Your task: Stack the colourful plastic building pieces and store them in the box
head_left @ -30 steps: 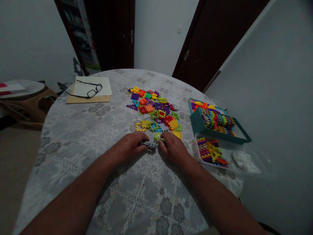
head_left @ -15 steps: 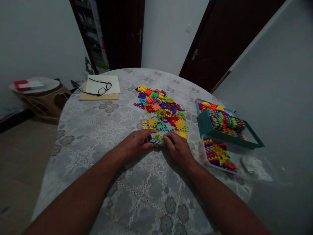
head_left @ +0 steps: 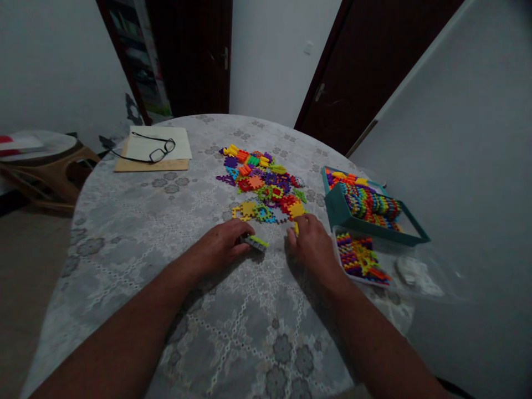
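Observation:
My left hand point(head_left: 226, 243) is closed around one end of a small stack of toothed interlocking plastic pieces point(head_left: 256, 244), grey below and lime green on top. It holds the stack just above the tablecloth, near side of the pile. To the right, my right hand point(head_left: 310, 244) reaches to the pile's near right edge. A yellow toothed piece point(head_left: 296, 228) shows between its thumb and fingers, mostly hidden by the hand. Beyond both hands spreads a loose pile of coloured interlocking pieces point(head_left: 255, 182), in red, purple, orange, yellow, green and blue.
On the right stand a teal box point(head_left: 344, 213) and a clear plastic tub point(head_left: 337, 249), both holding coloured pieces, with a clear bag point(head_left: 419, 277) beside them. Black glasses point(head_left: 158, 155) lie on papers point(head_left: 178, 145) at the far left of the round table point(head_left: 137, 244).
My right hand has let go of the grey and green stack and moved right to the yellow piece. My left hand keeps the stack, now turned edge-on. The view has shifted slightly.

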`<state>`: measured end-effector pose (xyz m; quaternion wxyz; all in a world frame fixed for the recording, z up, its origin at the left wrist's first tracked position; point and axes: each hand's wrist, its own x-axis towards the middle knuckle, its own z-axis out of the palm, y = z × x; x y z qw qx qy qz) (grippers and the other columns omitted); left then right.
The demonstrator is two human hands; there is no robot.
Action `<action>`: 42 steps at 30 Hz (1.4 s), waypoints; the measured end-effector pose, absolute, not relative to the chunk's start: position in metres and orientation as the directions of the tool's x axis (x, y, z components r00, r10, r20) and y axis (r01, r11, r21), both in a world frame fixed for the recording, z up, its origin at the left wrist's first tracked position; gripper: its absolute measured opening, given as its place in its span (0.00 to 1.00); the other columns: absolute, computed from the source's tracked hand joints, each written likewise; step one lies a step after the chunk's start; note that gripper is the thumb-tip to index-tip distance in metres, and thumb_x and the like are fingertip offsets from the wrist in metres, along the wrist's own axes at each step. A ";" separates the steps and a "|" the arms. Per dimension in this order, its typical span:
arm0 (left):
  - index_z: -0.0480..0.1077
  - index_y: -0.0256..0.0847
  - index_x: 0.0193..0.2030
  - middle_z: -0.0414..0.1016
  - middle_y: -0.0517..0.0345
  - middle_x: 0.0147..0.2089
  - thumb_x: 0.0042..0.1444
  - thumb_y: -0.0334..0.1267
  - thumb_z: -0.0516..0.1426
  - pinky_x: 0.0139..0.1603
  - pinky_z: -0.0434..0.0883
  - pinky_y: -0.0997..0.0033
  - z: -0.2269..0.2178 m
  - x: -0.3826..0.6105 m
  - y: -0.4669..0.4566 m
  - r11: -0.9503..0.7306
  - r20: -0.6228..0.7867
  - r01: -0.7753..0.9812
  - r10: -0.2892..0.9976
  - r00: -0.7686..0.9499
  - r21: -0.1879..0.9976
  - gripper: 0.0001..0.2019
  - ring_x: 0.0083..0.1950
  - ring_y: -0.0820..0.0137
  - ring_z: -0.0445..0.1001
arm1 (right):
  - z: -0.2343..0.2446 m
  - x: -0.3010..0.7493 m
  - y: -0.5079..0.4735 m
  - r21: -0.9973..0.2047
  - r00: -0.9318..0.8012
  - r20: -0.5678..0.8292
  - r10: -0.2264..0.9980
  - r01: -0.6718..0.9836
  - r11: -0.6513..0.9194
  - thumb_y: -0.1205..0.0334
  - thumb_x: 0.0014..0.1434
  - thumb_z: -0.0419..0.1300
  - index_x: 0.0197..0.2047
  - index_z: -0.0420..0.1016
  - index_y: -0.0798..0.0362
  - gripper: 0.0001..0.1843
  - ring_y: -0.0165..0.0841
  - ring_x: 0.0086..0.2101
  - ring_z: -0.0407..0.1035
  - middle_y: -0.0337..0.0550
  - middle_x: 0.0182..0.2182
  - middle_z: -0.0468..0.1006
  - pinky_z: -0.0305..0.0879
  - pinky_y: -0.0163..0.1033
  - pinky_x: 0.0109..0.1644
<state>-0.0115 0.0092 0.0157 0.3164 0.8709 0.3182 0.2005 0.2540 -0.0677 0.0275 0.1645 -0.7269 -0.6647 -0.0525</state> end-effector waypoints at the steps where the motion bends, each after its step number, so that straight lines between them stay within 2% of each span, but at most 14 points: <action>1: 0.76 0.46 0.52 0.80 0.54 0.52 0.69 0.40 0.62 0.59 0.72 0.59 0.015 -0.012 0.010 -0.598 0.149 0.422 0.678 0.720 0.681 0.07 0.52 0.61 0.77 | 0.029 0.257 -0.068 -0.107 0.150 0.266 0.952 0.986 -0.126 0.58 0.74 0.60 0.59 0.78 0.58 0.16 0.50 0.56 0.74 0.66 0.58 0.78 0.71 0.49 0.59; 3: 0.76 0.46 0.51 0.79 0.54 0.52 0.69 0.42 0.62 0.59 0.72 0.59 0.014 -0.012 0.010 -0.596 0.150 0.415 0.676 0.722 0.688 0.07 0.53 0.61 0.76 | 0.033 0.258 -0.068 -0.023 0.211 0.181 0.961 0.977 -0.210 0.55 0.75 0.60 0.58 0.78 0.58 0.17 0.50 0.52 0.76 0.66 0.54 0.79 0.72 0.48 0.55; 6: 0.76 0.47 0.51 0.80 0.54 0.51 0.70 0.43 0.62 0.57 0.72 0.60 0.017 -0.012 0.009 -0.581 0.131 0.424 0.682 0.719 0.694 0.07 0.52 0.61 0.76 | 0.035 0.256 -0.068 0.055 0.250 0.067 0.966 0.966 -0.254 0.53 0.75 0.60 0.56 0.78 0.58 0.17 0.49 0.47 0.79 0.64 0.48 0.80 0.73 0.46 0.48; 11: 0.78 0.47 0.50 0.82 0.55 0.46 0.68 0.42 0.63 0.51 0.71 0.62 0.023 -0.011 0.005 -0.563 0.078 0.446 0.677 0.732 0.696 0.07 0.47 0.62 0.77 | 0.031 0.251 -0.069 0.088 0.184 0.058 0.981 0.978 -0.189 0.54 0.75 0.57 0.55 0.78 0.58 0.18 0.45 0.40 0.79 0.63 0.47 0.80 0.71 0.43 0.41; 14: 0.78 0.47 0.50 0.83 0.55 0.46 0.68 0.42 0.64 0.50 0.72 0.63 0.024 -0.011 0.005 -0.552 0.070 0.447 0.680 0.730 0.704 0.07 0.47 0.62 0.78 | 0.028 0.248 -0.070 -0.008 0.077 0.093 0.993 0.997 -0.076 0.58 0.75 0.55 0.52 0.79 0.57 0.14 0.45 0.40 0.77 0.61 0.44 0.81 0.70 0.44 0.42; 18: 0.79 0.46 0.51 0.85 0.53 0.49 0.67 0.41 0.65 0.53 0.73 0.62 0.023 -0.010 0.006 -0.550 0.091 0.432 0.686 0.722 0.715 0.09 0.49 0.61 0.79 | 0.021 0.243 -0.067 -0.252 -0.049 0.160 0.986 0.964 0.088 0.61 0.76 0.52 0.47 0.78 0.54 0.13 0.42 0.43 0.76 0.54 0.42 0.82 0.70 0.42 0.48; 22: 0.80 0.45 0.52 0.85 0.52 0.51 0.66 0.37 0.64 0.56 0.74 0.60 0.022 -0.010 0.006 -0.549 0.109 0.407 0.682 0.724 0.730 0.09 0.51 0.60 0.80 | 0.016 0.232 -0.066 -0.523 -0.108 0.255 0.961 0.820 0.231 0.61 0.75 0.54 0.55 0.79 0.52 0.13 0.40 0.48 0.79 0.50 0.48 0.85 0.71 0.42 0.54; 25: 0.79 0.46 0.56 0.85 0.52 0.51 0.65 0.35 0.64 0.56 0.74 0.59 0.022 -0.010 0.006 -0.546 0.126 0.393 0.686 0.716 0.740 0.13 0.50 0.61 0.80 | 0.018 0.223 -0.069 -0.640 -0.116 0.279 0.953 0.717 0.275 0.62 0.74 0.56 0.59 0.79 0.51 0.16 0.39 0.50 0.80 0.49 0.52 0.86 0.73 0.43 0.57; 30: 0.74 0.48 0.64 0.84 0.55 0.45 0.64 0.34 0.64 0.51 0.74 0.62 0.022 -0.010 0.005 -0.500 0.100 0.414 0.721 0.686 0.761 0.22 0.44 0.63 0.80 | 0.017 0.220 -0.070 -0.728 -0.104 0.283 0.954 0.624 0.284 0.62 0.74 0.56 0.57 0.81 0.49 0.15 0.38 0.50 0.81 0.46 0.52 0.87 0.74 0.43 0.58; 34: 0.70 0.48 0.68 0.82 0.58 0.41 0.64 0.37 0.63 0.48 0.73 0.64 0.023 -0.011 0.005 -0.473 0.079 0.422 0.733 0.676 0.774 0.26 0.41 0.63 0.79 | 0.012 0.224 -0.068 -0.734 -0.086 0.290 0.953 0.620 0.279 0.60 0.74 0.56 0.55 0.83 0.49 0.15 0.39 0.50 0.81 0.47 0.51 0.87 0.75 0.44 0.60; 36: 0.71 0.48 0.67 0.83 0.57 0.42 0.65 0.38 0.63 0.49 0.73 0.63 0.022 -0.011 0.005 -0.490 0.094 0.414 0.725 0.682 0.767 0.24 0.42 0.63 0.79 | 0.012 0.224 -0.069 -0.734 -0.117 0.293 0.949 0.608 0.302 0.59 0.75 0.55 0.55 0.84 0.49 0.16 0.39 0.51 0.81 0.47 0.51 0.87 0.75 0.44 0.60; 39: 0.77 0.46 0.59 0.83 0.54 0.47 0.65 0.38 0.63 0.52 0.72 0.62 0.021 -0.012 0.006 -0.541 0.124 0.401 0.694 0.709 0.739 0.16 0.45 0.62 0.79 | 0.013 0.226 -0.070 -0.748 -0.188 0.276 0.943 0.574 0.333 0.59 0.76 0.53 0.56 0.84 0.49 0.18 0.38 0.49 0.81 0.46 0.50 0.87 0.75 0.44 0.59; 42: 0.78 0.45 0.54 0.82 0.53 0.49 0.65 0.38 0.64 0.53 0.72 0.61 0.021 -0.012 0.007 -0.569 0.137 0.406 0.683 0.717 0.715 0.12 0.47 0.61 0.79 | 0.011 0.230 -0.065 -0.699 -0.113 0.338 0.934 0.635 0.329 0.60 0.76 0.52 0.57 0.83 0.49 0.18 0.39 0.52 0.80 0.48 0.52 0.86 0.74 0.46 0.62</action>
